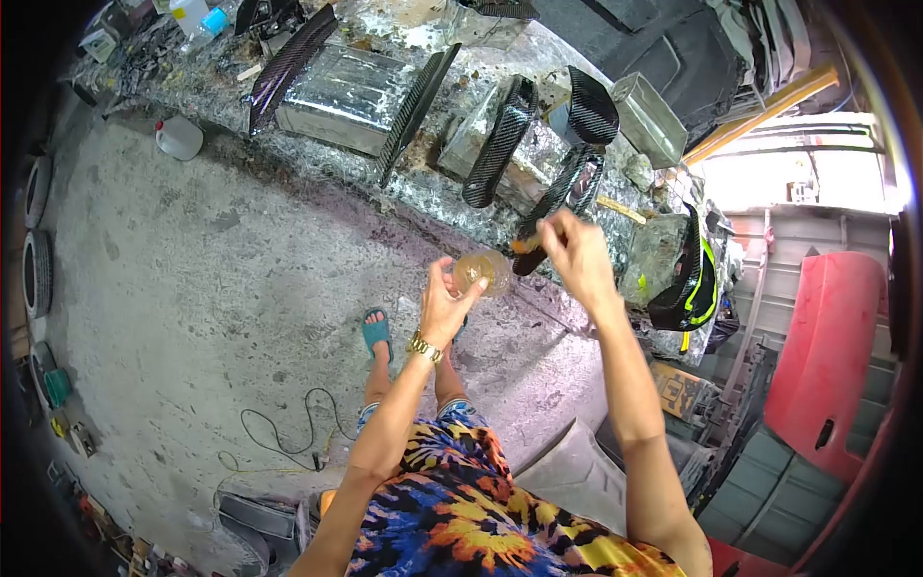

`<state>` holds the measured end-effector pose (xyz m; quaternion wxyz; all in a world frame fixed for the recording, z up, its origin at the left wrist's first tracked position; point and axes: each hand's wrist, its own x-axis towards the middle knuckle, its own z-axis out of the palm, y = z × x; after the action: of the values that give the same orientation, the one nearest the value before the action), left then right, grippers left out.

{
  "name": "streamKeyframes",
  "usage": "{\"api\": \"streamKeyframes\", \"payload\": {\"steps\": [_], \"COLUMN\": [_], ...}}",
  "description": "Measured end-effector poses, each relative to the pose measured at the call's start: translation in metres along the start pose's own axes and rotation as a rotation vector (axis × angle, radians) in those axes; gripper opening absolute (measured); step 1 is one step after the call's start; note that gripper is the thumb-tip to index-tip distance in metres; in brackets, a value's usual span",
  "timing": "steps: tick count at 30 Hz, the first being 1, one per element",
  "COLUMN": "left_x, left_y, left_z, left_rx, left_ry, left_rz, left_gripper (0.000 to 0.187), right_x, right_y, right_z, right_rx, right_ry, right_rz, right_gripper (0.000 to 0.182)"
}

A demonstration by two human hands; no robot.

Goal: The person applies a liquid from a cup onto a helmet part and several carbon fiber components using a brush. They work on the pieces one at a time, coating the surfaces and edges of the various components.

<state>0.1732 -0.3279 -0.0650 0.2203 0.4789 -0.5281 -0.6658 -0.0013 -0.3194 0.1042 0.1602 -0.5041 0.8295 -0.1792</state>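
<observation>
My left hand (450,300) is wrapped round a clear plastic cup (492,265) with a yellowish liquid in it, held out in front of the bench's edge. My right hand (577,252) is closed in a pinch on what looks like a small brush (525,246), its orange-brown end at the lower end of a glossy black carbon-fibre part (571,188). Most of the brush is hidden by my fingers. Another curved carbon-fibre piece (502,144) lies just to the left, and a shorter one (590,108) sits above.
The stained workbench (423,183) also bears a metal box (346,91), long carbon strips (419,113) and a black part with a lime edge (688,279). A white jug (179,138) and a cable (279,444) are on the floor. At right stands a red panel (825,337).
</observation>
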Motion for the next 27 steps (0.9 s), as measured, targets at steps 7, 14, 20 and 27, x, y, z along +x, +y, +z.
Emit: {"api": "streamKeyframes", "payload": {"steps": [7,14,20,27], "left_x": [0.01,0.017,0.013,0.003], "left_y": [-0.003,0.008,0.025,0.048], "left_z": [-0.003,-0.012,-0.021,-0.021], "left_rx": [0.031,0.032,0.036,-0.157], "left_ry": [0.002,-0.038,-0.017,-0.07], "left_rz": [0.012,-0.002,0.11,0.168], "left_gripper": [0.072,0.072,0.07,0.068], "right_x": [0.045,-0.035,-0.059,-0.012], "right_y": [-0.02,0.009,-0.015,-0.004], "right_z": [-0.044,-0.003,0.01,0.008], "right_rx": [-0.272,-0.418,-0.156,0.202], "right_ry": [0.132,0.154,0.047,-0.054], "right_rz": [-0.098,-0.303,-0.246,0.117], "right_gripper": [0.018,0.014,0.014,0.019]}}
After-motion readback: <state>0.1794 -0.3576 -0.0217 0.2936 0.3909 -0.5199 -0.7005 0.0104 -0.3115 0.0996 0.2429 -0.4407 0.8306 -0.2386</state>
